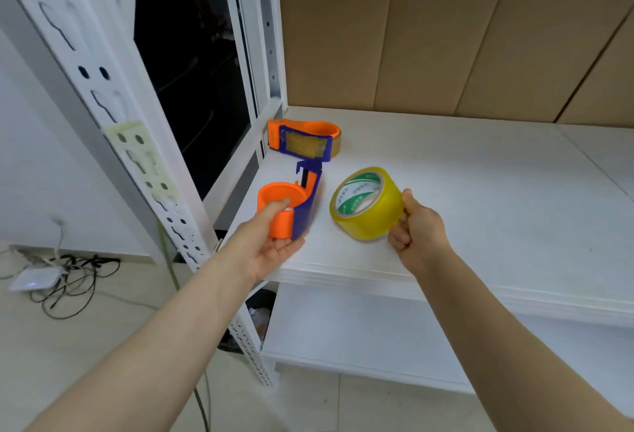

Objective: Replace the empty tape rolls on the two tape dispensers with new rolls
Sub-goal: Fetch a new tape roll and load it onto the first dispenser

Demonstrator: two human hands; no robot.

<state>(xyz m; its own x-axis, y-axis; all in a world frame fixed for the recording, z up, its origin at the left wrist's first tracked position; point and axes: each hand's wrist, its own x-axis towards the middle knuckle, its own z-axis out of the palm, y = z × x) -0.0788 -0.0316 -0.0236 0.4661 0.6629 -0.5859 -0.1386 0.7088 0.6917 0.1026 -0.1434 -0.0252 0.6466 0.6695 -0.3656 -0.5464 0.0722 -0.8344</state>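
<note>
My left hand (271, 243) grips an orange and blue tape dispenser (291, 207) above the shelf's left front corner, its orange hub bare of tape. My right hand (417, 229) holds a full yellowish tape roll (372, 212) with a green and white core label, a short way right of that dispenser. The roll's open core faces the dispenser; the two are apart. A second orange and blue dispenser (303, 140) lies on the white shelf (480, 191) further back at the left, with a brownish roll in it.
Brown cardboard boxes (446, 37) line the back of the shelf. A white perforated rack post (103, 95) stands at the left. A lower white shelf (377, 335) sits beneath. Cables and a white box (34, 279) lie on the floor at the left.
</note>
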